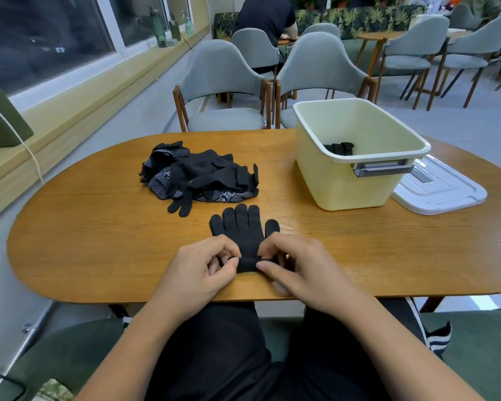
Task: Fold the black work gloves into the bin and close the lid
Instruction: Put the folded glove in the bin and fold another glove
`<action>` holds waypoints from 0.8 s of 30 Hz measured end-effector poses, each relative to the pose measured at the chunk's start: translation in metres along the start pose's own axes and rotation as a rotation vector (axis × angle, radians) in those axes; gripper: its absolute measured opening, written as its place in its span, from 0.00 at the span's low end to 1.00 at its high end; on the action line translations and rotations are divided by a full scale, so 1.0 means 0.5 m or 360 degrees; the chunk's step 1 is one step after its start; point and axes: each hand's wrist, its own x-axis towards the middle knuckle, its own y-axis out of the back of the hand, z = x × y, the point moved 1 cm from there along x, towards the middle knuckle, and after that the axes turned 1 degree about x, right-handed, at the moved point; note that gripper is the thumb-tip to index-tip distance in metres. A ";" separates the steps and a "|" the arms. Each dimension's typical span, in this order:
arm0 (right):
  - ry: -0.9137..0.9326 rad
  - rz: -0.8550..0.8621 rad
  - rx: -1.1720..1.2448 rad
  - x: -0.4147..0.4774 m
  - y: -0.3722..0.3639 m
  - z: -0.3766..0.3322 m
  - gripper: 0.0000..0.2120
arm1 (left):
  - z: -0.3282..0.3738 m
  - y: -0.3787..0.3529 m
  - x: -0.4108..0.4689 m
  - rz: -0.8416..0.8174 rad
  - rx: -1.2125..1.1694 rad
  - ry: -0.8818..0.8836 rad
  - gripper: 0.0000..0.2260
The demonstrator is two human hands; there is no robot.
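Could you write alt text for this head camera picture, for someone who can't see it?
Two hands, left and right, pinch the cuff of a black glove flat on a wooden table. A glove pile, open bin and lid lie beyond.

Glove cuff point(247, 264) partly covered by left hand point(198, 272) and right hand point(298, 267) near the table's point(99, 241) near edge. Mostly hidden behind the bin wall point(339, 180): dark glove inside point(339, 148). Lid point(440, 192) partly behind bin. Pile's point(198, 176) count unclear.
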 end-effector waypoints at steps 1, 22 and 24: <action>-0.0029 0.0007 0.0036 0.001 0.002 0.000 0.05 | 0.001 -0.001 0.001 -0.0003 0.0003 0.0014 0.09; 0.0126 0.0097 -0.0369 -0.002 -0.016 0.009 0.08 | -0.003 -0.004 -0.014 0.0118 0.0090 -0.0231 0.12; 0.0108 0.0087 -0.0361 -0.003 -0.015 0.003 0.08 | -0.003 -0.004 -0.015 0.0070 0.0107 -0.0231 0.11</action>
